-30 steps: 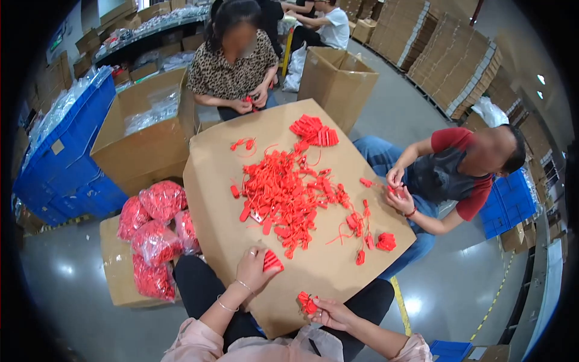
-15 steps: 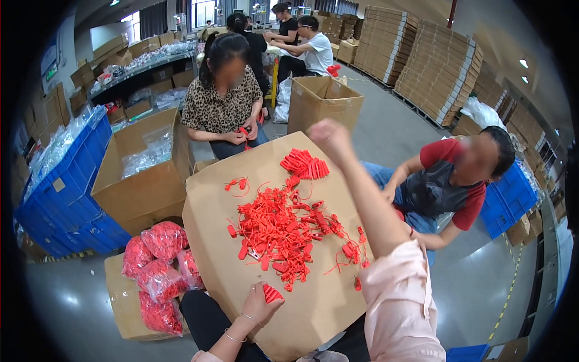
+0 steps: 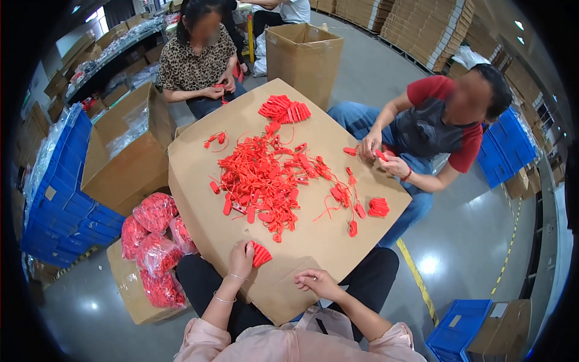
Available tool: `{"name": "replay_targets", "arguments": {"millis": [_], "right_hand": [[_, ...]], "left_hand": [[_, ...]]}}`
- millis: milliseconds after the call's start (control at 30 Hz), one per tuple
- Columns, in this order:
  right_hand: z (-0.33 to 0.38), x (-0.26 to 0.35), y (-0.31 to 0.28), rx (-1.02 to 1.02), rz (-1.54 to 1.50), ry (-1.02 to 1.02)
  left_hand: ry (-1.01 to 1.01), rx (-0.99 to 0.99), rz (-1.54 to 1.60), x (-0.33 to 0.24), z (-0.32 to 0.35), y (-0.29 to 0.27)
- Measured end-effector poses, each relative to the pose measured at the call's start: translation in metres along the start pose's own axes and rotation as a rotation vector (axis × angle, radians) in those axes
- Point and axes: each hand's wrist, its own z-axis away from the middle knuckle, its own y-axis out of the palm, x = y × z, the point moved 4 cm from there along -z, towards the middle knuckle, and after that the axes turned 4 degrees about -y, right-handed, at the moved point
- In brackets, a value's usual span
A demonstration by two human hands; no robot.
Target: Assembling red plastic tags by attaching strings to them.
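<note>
A heap of red plastic tags with thin cords [image 3: 259,181] lies tangled on the cardboard tabletop [image 3: 199,175]. At the near edge, my left hand [image 3: 240,260] is closed on a small row of red plastic tags [image 3: 260,254], packed side by side against the board. My right hand [image 3: 318,283] hovers over the near right edge, its fingers loosely bent and apart, with nothing visible in them. A neat bunch of red tags [image 3: 284,110] sits at the far corner, and another small bunch [image 3: 378,207] lies near the right corner.
Across the board, one person [image 3: 202,60] handles a red piece; at the right another person [image 3: 434,127] holds red tags over the edge. Bags of red pieces [image 3: 158,256] sit on a carton at the left. A tall open carton [image 3: 304,60] stands behind; blue crates [image 3: 60,193] are stacked at left.
My right hand has come back from the far right to the near edge. The view has tilted downward. The bunch near the right corner and the right person's hands are now uncovered.
</note>
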Motion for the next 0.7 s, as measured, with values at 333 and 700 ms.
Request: {"name": "replay_targets", "arguments": {"millis": [333, 700], "right_hand": [[-0.050, 0.094, -0.056, -0.514, 1.420, -0.781], [-0.068, 0.085, -0.011, -0.269, 1.472, -0.721]], "left_hand": [[0.188, -0.294, -0.234, -0.018, 0.012, -0.009], [-0.012, -0.174, 0.136, 0.021, 0.025, -0.019]]}}
